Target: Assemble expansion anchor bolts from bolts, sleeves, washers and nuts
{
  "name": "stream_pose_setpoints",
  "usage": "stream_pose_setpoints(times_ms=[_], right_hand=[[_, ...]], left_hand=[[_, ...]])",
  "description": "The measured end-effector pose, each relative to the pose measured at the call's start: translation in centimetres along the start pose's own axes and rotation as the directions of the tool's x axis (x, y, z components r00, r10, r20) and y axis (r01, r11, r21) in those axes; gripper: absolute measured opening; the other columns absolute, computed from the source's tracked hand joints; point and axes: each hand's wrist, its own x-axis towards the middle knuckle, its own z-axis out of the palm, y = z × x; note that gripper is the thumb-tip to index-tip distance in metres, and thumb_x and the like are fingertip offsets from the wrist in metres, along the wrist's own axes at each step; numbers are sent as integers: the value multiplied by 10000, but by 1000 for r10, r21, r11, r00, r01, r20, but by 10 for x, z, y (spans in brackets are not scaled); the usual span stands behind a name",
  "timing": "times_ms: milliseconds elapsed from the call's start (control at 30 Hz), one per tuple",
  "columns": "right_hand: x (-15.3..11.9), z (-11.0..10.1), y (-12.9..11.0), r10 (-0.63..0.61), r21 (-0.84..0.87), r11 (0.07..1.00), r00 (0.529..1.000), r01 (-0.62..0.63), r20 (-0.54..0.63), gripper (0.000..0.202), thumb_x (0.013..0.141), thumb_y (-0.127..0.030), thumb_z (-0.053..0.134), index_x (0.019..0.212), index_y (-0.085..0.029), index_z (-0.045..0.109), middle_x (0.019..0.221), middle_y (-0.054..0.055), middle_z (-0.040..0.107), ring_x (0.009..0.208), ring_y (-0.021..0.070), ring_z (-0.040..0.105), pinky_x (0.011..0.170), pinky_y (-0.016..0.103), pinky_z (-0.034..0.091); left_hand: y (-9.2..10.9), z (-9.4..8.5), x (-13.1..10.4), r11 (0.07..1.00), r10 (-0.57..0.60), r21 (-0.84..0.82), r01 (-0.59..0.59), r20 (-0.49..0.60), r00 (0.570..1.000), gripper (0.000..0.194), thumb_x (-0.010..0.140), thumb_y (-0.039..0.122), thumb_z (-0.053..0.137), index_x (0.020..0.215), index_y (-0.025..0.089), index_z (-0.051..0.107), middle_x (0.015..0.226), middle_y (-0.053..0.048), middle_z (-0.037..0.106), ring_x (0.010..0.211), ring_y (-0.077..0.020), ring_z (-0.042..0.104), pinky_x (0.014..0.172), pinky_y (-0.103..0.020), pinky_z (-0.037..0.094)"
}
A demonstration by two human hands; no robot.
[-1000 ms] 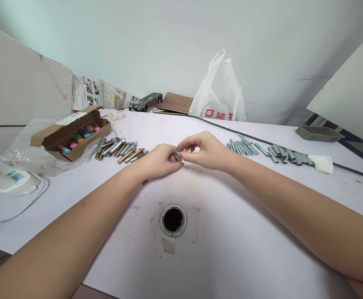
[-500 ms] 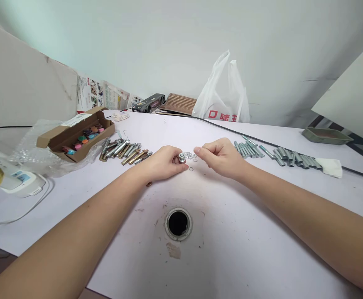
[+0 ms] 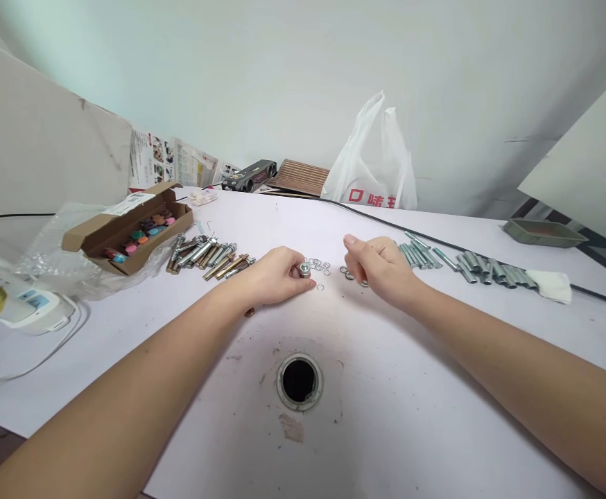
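My left hand (image 3: 278, 277) is closed around an expansion bolt (image 3: 304, 267), its round metal end pointing up between thumb and fingers. Just beyond and to the right lie several thin ring washers (image 3: 317, 264), with one single ring (image 3: 320, 287) nearer me. My right hand (image 3: 383, 269) is curled with the thumb on top, above several small nuts or thick washers (image 3: 347, 272) that it partly covers. Whatever its fingers may hold is hidden. To the left is a pile of assembled expansion bolts (image 3: 206, 253). On the right are threaded rods (image 3: 417, 251) and metal sleeves (image 3: 495, 269).
A round hole (image 3: 299, 380) opens in the white table (image 3: 412, 416) before me. At left stand a cardboard box (image 3: 131, 232) of colourful bottles and a white device (image 3: 27, 298). A plastic bag (image 3: 373, 163), a black cable (image 3: 370, 216) and a green tray (image 3: 545, 233) are farther back.
My right hand has moved right, away from the bolt, uncovering some small nuts or washers. My left hand keeps its hold on the bolt. The view has shifted slightly.
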Motion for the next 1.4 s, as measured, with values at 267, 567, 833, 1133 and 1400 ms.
stream_pose_setpoints(times_ms=[267, 567, 833, 1133, 1400], right_hand=[[-2, 10, 5, -67, 56, 997, 967, 55, 247, 654, 960, -578, 318, 616, -104, 609, 647, 63, 581, 680, 103, 526, 729, 253, 387], [-6, -2, 17, -124, 163, 981, 984, 103, 124, 710, 923, -574, 422, 377, -123, 385, 396, 12, 277, 464, 66, 282, 559, 272, 292], [-5, -5, 22, -89, 146, 986, 993, 77, 76, 715, 915, -588, 429, 379, -115, 395, 384, 19, 286, 462, 64, 284, 540, 266, 276], [-2, -14, 12, -4, -61, 998, 997, 9, 78, 728, 886, -663, 399, 401, -120, 386, 412, 28, 310, 431, 59, 281, 477, 259, 232], [8, -97, 3, 371, -557, 701, 895, -445, -247, 512, 827, -571, 520, 542, -159, 413, 481, -3, 250, 422, 71, 210, 449, 266, 195]], left_hand=[[-3, -1, 1, 999, 11, -31, -10, 5, 1000, 338, 767, 481, 601, 775, 143, 584, 581, 21, 509, 506, -90, 429, 436, -226, 302], [7, -4, -6, 999, -44, -7, 44, -18, 999, 343, 752, 479, 627, 837, 147, 640, 590, 18, 515, 512, -86, 426, 439, -215, 304], [-14, -50, -15, 987, -160, -23, 162, -340, 927, 429, 814, 547, 532, 837, 132, 637, 649, -26, 564, 560, -105, 463, 514, -224, 331], [-63, -94, -27, 748, -466, 368, 552, -301, 832, 463, 674, 631, 591, 657, 169, 573, 614, -51, 574, 559, -182, 512, 497, -296, 295], [-72, -96, -25, 718, -494, 375, 587, -320, 809, 463, 626, 632, 614, 761, 194, 684, 757, -76, 663, 671, -223, 579, 537, -299, 344]])
